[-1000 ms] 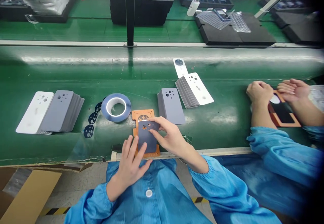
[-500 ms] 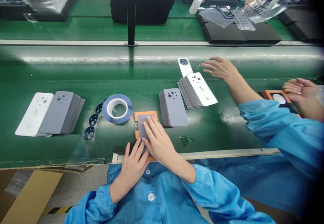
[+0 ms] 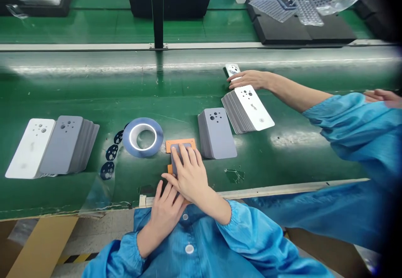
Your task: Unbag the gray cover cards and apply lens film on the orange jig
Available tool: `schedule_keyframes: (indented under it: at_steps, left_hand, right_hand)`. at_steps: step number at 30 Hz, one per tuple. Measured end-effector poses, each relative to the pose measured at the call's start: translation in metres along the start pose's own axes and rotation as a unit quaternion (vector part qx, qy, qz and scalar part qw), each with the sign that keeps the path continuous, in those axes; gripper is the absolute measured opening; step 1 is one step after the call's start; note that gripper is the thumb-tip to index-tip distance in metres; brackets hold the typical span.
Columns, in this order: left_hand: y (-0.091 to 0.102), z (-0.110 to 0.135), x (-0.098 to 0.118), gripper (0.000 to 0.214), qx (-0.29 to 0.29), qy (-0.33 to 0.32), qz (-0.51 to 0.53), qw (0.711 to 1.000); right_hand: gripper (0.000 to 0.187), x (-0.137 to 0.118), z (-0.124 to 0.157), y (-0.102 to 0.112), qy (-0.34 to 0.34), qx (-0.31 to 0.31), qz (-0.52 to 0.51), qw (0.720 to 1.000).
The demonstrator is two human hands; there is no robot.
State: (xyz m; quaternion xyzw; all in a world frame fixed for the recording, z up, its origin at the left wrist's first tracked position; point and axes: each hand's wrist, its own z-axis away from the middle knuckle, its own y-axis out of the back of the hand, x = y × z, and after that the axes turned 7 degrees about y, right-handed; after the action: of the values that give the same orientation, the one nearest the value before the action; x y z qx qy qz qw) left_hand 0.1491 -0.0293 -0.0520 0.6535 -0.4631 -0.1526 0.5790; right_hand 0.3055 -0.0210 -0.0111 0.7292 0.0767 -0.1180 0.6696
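Note:
My right hand [image 3: 190, 175] lies flat, fingers stretched out, on a grey phone back panel [image 3: 174, 166], covering most of it. The panel sits in an orange fixture [image 3: 171, 145] at the table's front edge. My left hand [image 3: 167, 206] rests at the near end of the fixture with its fingers extended; my right thumb crosses above its fingertips, and what lies beneath is hidden. To the left, a roll of clear blue tape [image 3: 127, 137] lies beside a strip of dark round camera-shaped stickers [image 3: 111, 152]. A fanned stack of grey panels [image 3: 222, 137] stands just right of the fixture.
Farther left lie more grey panels [image 3: 61, 150] and a white panel [image 3: 29, 148]. A co-worker's hand [image 3: 251, 79] reaches over a white-topped stack [image 3: 256, 110] to a white panel [image 3: 232, 68]. Black trays [image 3: 307, 31] and a metal rail [image 3: 94, 47] are behind.
My right hand has shifted over the panel, covering its camera holes. The co-worker's hand has moved left onto the far white panel. The camera view has tilted slightly downward.

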Motion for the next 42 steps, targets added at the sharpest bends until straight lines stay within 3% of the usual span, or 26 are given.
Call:
schedule_keyframes:
  at_steps: [4,8,11,13,16,19,21,24,27,29,31,33,36,38,39,40,42]
  left_hand:
    - [0.001,0.002,0.002,0.028,-0.013,0.004,0.001,1.000]
    - [0.007,0.001,0.006,0.043,-0.058,0.028,0.031,0.997]
    - [0.016,-0.003,0.008,0.051,-0.069,0.054,0.114,0.990]
    - [0.023,-0.005,0.008,0.046,-0.046,0.074,0.217,0.972]
    - [0.033,-0.011,0.003,0.039,0.016,0.167,0.396,0.903]
    - [0.041,-0.020,-0.004,0.049,0.041,0.319,0.539,0.778]
    - [0.045,-0.029,-0.005,0.056,0.021,0.400,0.584,0.706]
    - [0.050,-0.044,-0.001,0.063,0.009,0.456,0.595,0.662]
    - [0.051,-0.060,0.006,0.061,0.022,0.444,0.613,0.653]
    - [0.051,-0.072,0.006,0.060,0.028,0.420,0.623,0.659]
    - [0.051,-0.083,0.001,0.055,0.043,0.392,0.603,0.693]
    - [0.050,-0.088,-0.007,0.041,0.068,0.364,0.527,0.765]
    - [0.047,-0.078,-0.012,0.026,0.096,0.297,0.335,0.889]
    - [0.040,-0.062,-0.005,0.040,0.058,0.226,0.223,0.946]
    - [0.035,-0.053,0.002,0.057,0.010,0.196,0.171,0.965]
    - [0.028,-0.045,0.009,0.075,-0.043,0.167,0.120,0.978]
    - [0.015,-0.033,0.021,0.098,-0.087,0.132,0.020,0.987]
  right_hand:
    - [0.079,0.001,-0.003,0.001,0.003,0.007,-0.004,1.000]
    - [0.067,0.008,0.018,0.004,0.023,-0.003,-0.042,0.999]
    - [0.066,0.008,0.041,0.004,-0.025,0.010,-0.083,0.996]
    - [0.063,0.004,0.053,0.008,-0.053,0.032,-0.119,0.991]
    - [0.054,-0.003,0.062,0.025,-0.016,0.069,-0.218,0.973]
    - [0.050,-0.004,0.062,0.042,0.027,0.077,-0.326,0.942]
    - [0.047,-0.001,0.059,0.045,-0.010,0.069,-0.342,0.937]
    - [0.052,0.006,0.055,0.041,-0.081,0.016,-0.364,0.928]
    - [0.059,0.015,0.050,0.043,-0.091,-0.034,-0.465,0.880]
    - [0.056,0.028,0.039,0.053,-0.076,-0.025,-0.509,0.857]
    - [0.054,0.050,0.015,0.071,-0.058,0.014,-0.497,0.866]
    - [0.056,0.083,-0.027,0.094,-0.042,0.056,-0.438,0.896]
    - [0.065,0.143,-0.116,0.119,-0.032,0.057,-0.313,0.948]
    - [0.067,0.180,-0.179,0.123,-0.071,0.006,-0.226,0.972]
    - [0.068,0.197,-0.206,0.120,-0.082,-0.008,-0.206,0.975]
    - [0.070,0.210,-0.230,0.116,-0.092,-0.013,-0.189,0.978]
    - [0.072,0.232,-0.264,0.103,-0.110,-0.025,-0.155,0.982]
